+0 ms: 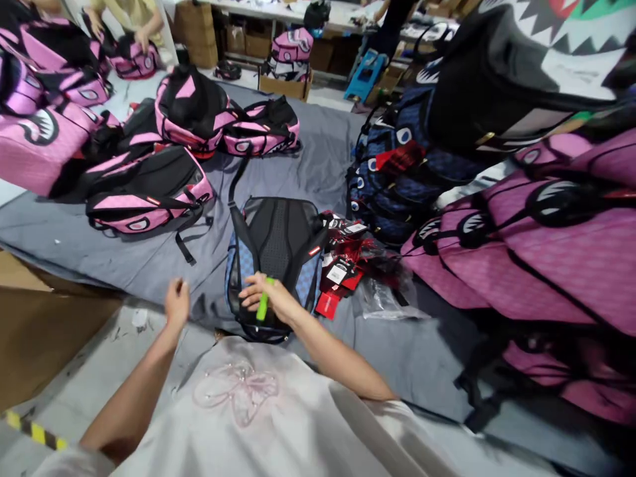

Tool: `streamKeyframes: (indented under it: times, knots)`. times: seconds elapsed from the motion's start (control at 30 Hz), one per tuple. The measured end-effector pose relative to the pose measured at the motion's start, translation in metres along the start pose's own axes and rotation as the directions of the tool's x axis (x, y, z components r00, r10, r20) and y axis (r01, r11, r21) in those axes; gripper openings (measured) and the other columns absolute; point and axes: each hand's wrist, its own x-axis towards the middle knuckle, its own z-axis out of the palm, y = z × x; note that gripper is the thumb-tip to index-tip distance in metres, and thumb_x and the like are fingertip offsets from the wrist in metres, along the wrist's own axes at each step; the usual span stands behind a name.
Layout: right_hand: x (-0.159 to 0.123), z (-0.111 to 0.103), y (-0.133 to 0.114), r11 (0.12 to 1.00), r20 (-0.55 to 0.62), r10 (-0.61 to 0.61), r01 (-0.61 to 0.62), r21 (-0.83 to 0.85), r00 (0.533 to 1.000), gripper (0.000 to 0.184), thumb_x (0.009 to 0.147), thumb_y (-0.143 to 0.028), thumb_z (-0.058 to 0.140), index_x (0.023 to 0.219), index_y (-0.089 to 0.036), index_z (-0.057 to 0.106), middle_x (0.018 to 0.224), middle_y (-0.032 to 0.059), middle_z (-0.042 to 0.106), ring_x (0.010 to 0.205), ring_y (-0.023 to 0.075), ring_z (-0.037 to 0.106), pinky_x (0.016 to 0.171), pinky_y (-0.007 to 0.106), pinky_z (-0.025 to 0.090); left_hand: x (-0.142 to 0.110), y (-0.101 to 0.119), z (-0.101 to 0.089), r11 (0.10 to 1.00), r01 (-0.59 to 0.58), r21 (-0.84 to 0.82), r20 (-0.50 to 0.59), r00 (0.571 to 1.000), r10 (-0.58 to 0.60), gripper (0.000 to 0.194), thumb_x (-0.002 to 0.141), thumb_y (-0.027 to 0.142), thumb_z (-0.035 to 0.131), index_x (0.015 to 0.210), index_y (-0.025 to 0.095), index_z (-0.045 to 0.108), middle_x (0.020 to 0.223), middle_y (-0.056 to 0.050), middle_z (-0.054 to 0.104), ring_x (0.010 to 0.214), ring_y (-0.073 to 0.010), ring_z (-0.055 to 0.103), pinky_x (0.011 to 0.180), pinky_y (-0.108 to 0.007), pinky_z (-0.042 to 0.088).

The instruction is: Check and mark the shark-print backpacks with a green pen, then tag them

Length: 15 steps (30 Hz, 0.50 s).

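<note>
"So, where does the blue-checked backpack (277, 242) lie?"

"Flat on the cloth-covered table (320, 172), right in front of the wearer, back panel up, probably so its straps are easy to get at."

"And the hands?"

"The right hand (278, 298) is over its lower part, holding a green tool (263, 307) with some fingers spread loosely; that likely leaves the fingertips free for the bag. Which fingers grip it, I can't tell. The left hand (177, 303) is curled closed near the table's edge, well apart from the bag; whether it holds anything, I can't tell."

"How does the bag look?"

"Black padding with a dotted strip down the middle, dark straps, blue checks along the sides, a small red label (315, 251) on one strap."

"And around it?"

"Red-and-black tags (338, 273) just beside it, perhaps for quick reach, then a clear plastic bag (385, 299). Pink backpacks (144, 195) on the left and dark blue bags (390, 175) on the right seem set aside for working room."
</note>
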Motion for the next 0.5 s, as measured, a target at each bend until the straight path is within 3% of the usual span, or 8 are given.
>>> streamKeyframes:
  times: [0.07, 0.1, 0.17, 0.2, 0.27, 0.3, 0.37, 0.5]
  knots:
    - [0.013, -0.005, 0.0, 0.993, -0.229, -0.08, 0.057, -0.105, 0.97, 0.066, 0.085, -0.08, 0.058, 0.096, -0.016, 0.07, 0.058, 0.0004, 0.066, 0.051, 0.0121, 0.06, 0.049, 0.021, 0.048, 0.006, 0.015, 0.022, 0.962, -0.267, 0.062, 0.144, 0.956, 0.257, 0.047, 0.1, 0.034, 0.044, 0.139, 0.013, 0.058, 0.147, -0.016, 0.058, 0.143, -0.0263, 0.048, 0.126, -0.048, 0.031]
    - [0.02, -0.007, 0.0, 0.983, -0.339, -0.127, 0.072, -0.171, 0.932, 0.068, 0.087, -0.081, 0.052, 0.092, -0.015, 0.071, 0.048, -0.0022, 0.058, 0.044, 0.0113, 0.053, 0.046, 0.02, 0.045, 0.006, 0.023, 0.038, 0.916, -0.396, 0.06, 0.251, 0.895, 0.37, 0.047, 0.1, 0.034, 0.043, 0.141, 0.015, 0.059, 0.151, -0.013, 0.056, 0.146, -0.0246, 0.044, 0.128, -0.045, 0.028]
    - [0.033, -0.009, 0.004, 0.961, -0.528, -0.231, 0.107, -0.255, 0.817, 0.072, 0.09, -0.08, 0.046, 0.097, -0.013, 0.073, 0.042, -0.0043, 0.051, 0.041, 0.0115, 0.047, 0.046, 0.022, 0.046, 0.002, 0.037, 0.07, 0.796, -0.606, 0.023, 0.452, 0.716, 0.532, 0.05, 0.099, 0.036, 0.048, 0.145, 0.018, 0.058, 0.158, -0.01, 0.05, 0.152, -0.0241, 0.037, 0.13, -0.045, 0.021]
    - [0.039, -0.009, 0.01, 0.946, -0.602, -0.296, 0.141, -0.292, 0.742, 0.071, 0.092, -0.076, 0.045, 0.107, -0.012, 0.073, 0.048, -0.0025, 0.058, 0.044, 0.0123, 0.051, 0.05, 0.024, 0.05, -0.001, 0.041, 0.084, 0.734, -0.679, 0.004, 0.531, 0.624, 0.573, 0.053, 0.097, 0.038, 0.052, 0.147, 0.019, 0.057, 0.162, -0.01, 0.046, 0.155, -0.0258, 0.033, 0.131, -0.048, 0.018]
    - [0.044, -0.013, 0.026, 0.87, -0.64, -0.459, 0.166, -0.464, 0.616, 0.06, 0.098, -0.06, 0.047, 0.13, -0.013, 0.065, 0.083, 0.0064, 0.077, 0.067, 0.0158, 0.067, 0.068, 0.028, 0.059, -0.007, 0.041, 0.102, 0.64, -0.769, -0.004, 0.638, 0.491, 0.593, 0.059, 0.095, 0.038, 0.058, 0.15, 0.019, 0.054, 0.167, -0.013, 0.036, 0.158, -0.0325, 0.025, 0.13, -0.059, 0.012]
    - [0.044, -0.016, 0.035, 0.809, -0.605, -0.531, 0.142, -0.57, 0.593, 0.054, 0.099, -0.05, 0.05, 0.138, -0.015, 0.061, 0.105, 0.0104, 0.078, 0.085, 0.0176, 0.072, 0.082, 0.03, 0.06, -0.008, 0.037, 0.107, 0.607, -0.795, 0.006, 0.67, 0.454, 0.587, 0.06, 0.094, 0.037, 0.058, 0.151, 0.018, 0.053, 0.169, -0.015, 0.031, 0.158, -0.0362, 0.023, 0.128, -0.065, 0.01]
    - [0.038, -0.023, 0.052, 0.685, -0.52, -0.603, 0.059, -0.726, 0.605, 0.045, 0.097, -0.032, 0.055, 0.14, -0.019, 0.061, 0.137, 0.0129, 0.068, 0.121, 0.0203, 0.066, 0.108, 0.035, 0.052, -0.01, 0.026, 0.108, 0.562, -0.826, 0.037, 0.705, 0.42, 0.572, 0.058, 0.097, 0.035, 0.053, 0.152, 0.015, 0.052, 0.17, -0.019, 0.024, 0.158, -0.0411, 0.02, 0.123, -0.074, 0.007]
    - [0.018, -0.046, 0.062, 0.603, -0.545, -0.603, -0.115, -0.79, 0.582, 0.05, 0.085, -0.004, 0.059, 0.133, -0.017, 0.066, 0.158, 0.0179, 0.05, 0.154, 0.0304, 0.034, 0.129, 0.056, 0.017, -0.016, 0.004, 0.095, 0.382, -0.9, 0.209, 0.746, 0.4, 0.533, 0.057, 0.101, 0.035, 0.045, 0.154, 0.015, 0.049, 0.17, -0.019, 0.021, 0.158, -0.0404, 0.021, 0.123, -0.073, 0.011]
